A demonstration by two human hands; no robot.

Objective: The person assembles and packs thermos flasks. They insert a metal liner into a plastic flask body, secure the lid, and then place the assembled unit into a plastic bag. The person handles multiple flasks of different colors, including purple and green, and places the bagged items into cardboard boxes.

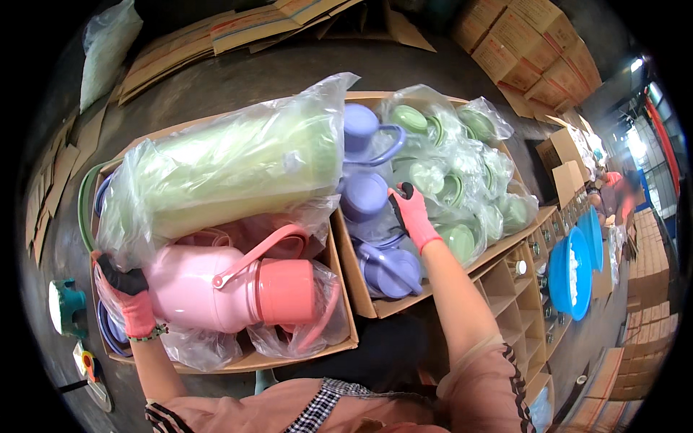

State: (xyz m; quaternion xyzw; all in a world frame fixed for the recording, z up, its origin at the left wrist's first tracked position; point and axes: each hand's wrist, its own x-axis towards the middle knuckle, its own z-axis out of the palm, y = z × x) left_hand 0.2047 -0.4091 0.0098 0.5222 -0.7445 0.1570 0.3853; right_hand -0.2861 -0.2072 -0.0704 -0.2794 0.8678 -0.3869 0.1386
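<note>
My left hand (pixel 128 292), in a pink and black glove, is closed around the base end of a pink vacuum jug (pixel 206 285). The jug lies on its side with a coral lid (pixel 286 291) and a carry handle pointing right. Above it lies a large pale green jug (pixel 238 169) in a clear plastic bag. Both rest on the left carton (pixel 345 310). My right hand (pixel 415 216), gloved alike, is over the right carton (pixel 368 307), fingers apart beside a purple jug lid (pixel 363 196). Whether its fingertips touch the lid, I cannot tell.
Bagged green jugs (pixel 426 177) and purple jugs (pixel 390 270) stand in the right carton. A divided wooden rack (pixel 505 296) and a blue basin (pixel 574 274) are at the right. Flattened cardboard (pixel 195 50) and stacked cartons (pixel 530 43) lie beyond. A person (pixel 619 195) works far right.
</note>
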